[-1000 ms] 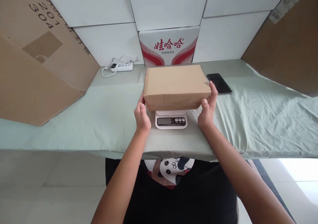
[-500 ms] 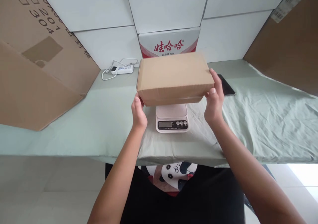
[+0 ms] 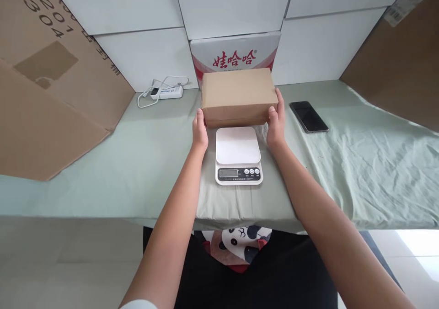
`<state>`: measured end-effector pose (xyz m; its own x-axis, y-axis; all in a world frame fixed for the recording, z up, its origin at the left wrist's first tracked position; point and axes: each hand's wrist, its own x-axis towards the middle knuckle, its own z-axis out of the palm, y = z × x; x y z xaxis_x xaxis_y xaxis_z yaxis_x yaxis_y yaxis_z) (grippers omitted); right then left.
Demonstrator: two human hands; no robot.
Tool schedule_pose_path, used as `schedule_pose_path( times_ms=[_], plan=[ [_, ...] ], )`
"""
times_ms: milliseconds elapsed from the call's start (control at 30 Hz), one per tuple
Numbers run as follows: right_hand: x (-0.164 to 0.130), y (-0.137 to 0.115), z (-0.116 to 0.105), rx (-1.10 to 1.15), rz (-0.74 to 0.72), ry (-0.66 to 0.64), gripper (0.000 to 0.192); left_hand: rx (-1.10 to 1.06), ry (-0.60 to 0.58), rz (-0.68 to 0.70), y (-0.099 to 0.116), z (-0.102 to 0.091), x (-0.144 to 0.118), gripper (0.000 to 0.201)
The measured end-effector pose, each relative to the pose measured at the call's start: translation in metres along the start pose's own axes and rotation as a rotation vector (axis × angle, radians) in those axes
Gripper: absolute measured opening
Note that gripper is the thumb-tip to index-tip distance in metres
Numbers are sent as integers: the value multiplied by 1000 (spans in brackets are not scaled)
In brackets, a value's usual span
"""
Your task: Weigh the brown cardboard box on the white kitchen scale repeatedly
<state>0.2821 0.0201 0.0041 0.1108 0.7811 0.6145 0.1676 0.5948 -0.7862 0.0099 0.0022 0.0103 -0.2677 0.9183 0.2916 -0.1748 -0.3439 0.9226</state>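
Head | hands grip box [image 3: 239, 94]; scale [image 3: 238, 153] near; phone [image 3: 308, 116] right

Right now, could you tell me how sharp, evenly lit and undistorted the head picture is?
Head view: sharp across the cardboard box and scale; soft, even light with faint shadows; overexposed floor patch at bottom right; wide-angle bowing tilts the wall tiles outward; scale display unreadable.

At frame centre the scale [image 3: 237, 156] sat on the counter [image 3: 137, 162], the box [image 3: 238, 95] just above it; the phone [image 3: 308, 116] lay right, the power strip [image 3: 167, 92] upper left.
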Motion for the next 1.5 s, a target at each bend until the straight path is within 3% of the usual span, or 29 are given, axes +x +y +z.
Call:
schedule_pose_path(
  times_ms=[300, 567, 767, 867, 1000, 1233, 1400, 1500],
  plan=[
    [-1, 18, -1, -10, 122, 32, 94, -15, 2, -107, -9, 1, -1, 91],
    [-2, -2, -3, 11, 238, 16, 99, 94, 8, -184, 4, 5, -9, 90],
    [-4, -18, -6, 69, 375, 90, 86, 116, 201, -247, 28, 4, -6, 81],
    [-5, -22, -6, 96, 409, 118, 81, 87, 236, -273, 38, 4, -7, 84],
    [-6, -19, -5, 115, 405, 117, 83, 77, 200, -269, 36, 4, -9, 84],
    [-2, 2, -6, 131, 369, 87, 97, 62, 64, -177, 8, -2, 0, 101],
    [0, 15, -9, 113, 313, 69, 91, 51, -56, -85, -3, -3, 2, 105],
    [-1, 23, -11, 84, 276, 17, 86, 52, -23, -106, -3, -2, -2, 102]
  ],
)
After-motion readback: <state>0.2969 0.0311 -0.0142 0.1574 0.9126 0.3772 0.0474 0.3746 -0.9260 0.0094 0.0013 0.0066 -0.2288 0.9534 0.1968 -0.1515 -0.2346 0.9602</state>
